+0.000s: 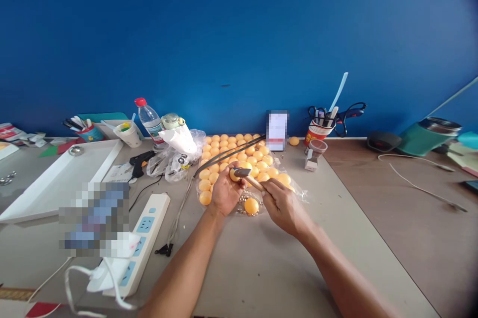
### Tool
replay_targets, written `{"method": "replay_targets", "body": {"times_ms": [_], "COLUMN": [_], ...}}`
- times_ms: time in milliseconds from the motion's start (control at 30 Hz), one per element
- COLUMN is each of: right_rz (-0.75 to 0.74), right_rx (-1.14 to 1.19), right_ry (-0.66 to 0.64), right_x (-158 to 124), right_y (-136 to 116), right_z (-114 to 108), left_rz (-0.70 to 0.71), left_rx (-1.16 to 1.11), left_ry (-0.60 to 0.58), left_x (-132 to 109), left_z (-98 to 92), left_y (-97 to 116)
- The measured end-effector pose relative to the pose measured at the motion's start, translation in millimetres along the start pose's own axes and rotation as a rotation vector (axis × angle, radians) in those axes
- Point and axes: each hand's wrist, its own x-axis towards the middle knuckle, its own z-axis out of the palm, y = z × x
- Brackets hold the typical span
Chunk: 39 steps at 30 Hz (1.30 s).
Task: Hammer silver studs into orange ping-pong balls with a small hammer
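My left hand (224, 191) is closed around an orange ball (234, 175) and a dark cord (224, 157) that runs off toward the back right. My right hand (282, 202) grips a wooden-handled tool (249, 179) whose dark metal tip rests against that ball. Right behind my hands lies a clear plastic bag (298, 192) holding several orange balls (239, 151). One more orange ball (251, 206) sits in a small clear dish between my wrists.
A white power strip (144, 238) with white cables lies front left. A white tray (56, 178), a black glue gun (140, 159), a water bottle (149, 118) and cups stand at the left back. A cup of scissors (319, 131) and a teal pot (425, 136) stand right.
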Motion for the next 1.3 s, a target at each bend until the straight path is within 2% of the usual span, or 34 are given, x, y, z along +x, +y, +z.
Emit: {"method": "replay_targets", "body": {"times_ms": [233, 400, 533, 700, 867, 1000, 1200, 1300], "right_rz": [-0.008, 0.022, 0.002, 0.042, 0.011, 0.043, 0.059, 0.089], "right_rx": [0.022, 0.023, 0.068, 0.049, 0.077, 0.060, 0.115, 0.115], "right_ry": [0.036, -0.003, 0.049, -0.016, 0.054, 0.014, 0.139, 0.150], "right_x": [1, 2, 3, 3, 2, 3, 6, 6], "right_y": [1, 2, 3, 3, 2, 3, 4, 4], "right_z": [-1, 0, -2, -3, -2, -1, -7, -10], "left_rz": [-0.004, -0.037, -0.018, -0.040, -0.023, -0.049, -0.025, -0.040], "left_rx": [0.009, -0.009, -0.020, -0.068, -0.040, -0.071, -0.081, -0.062], "left_ry": [-0.004, 0.010, -0.005, -0.003, 0.005, -0.001, -0.052, -0.072], "left_x": [0, 0, 1, 1, 0, 0, 0, 0], "left_z": [-0.7, -1.5, -2.8, -4.6, -1.9, -2.3, -4.5, -4.8], "left_y": [-1, -1, 0, 0, 1, 1, 2, 1]}}
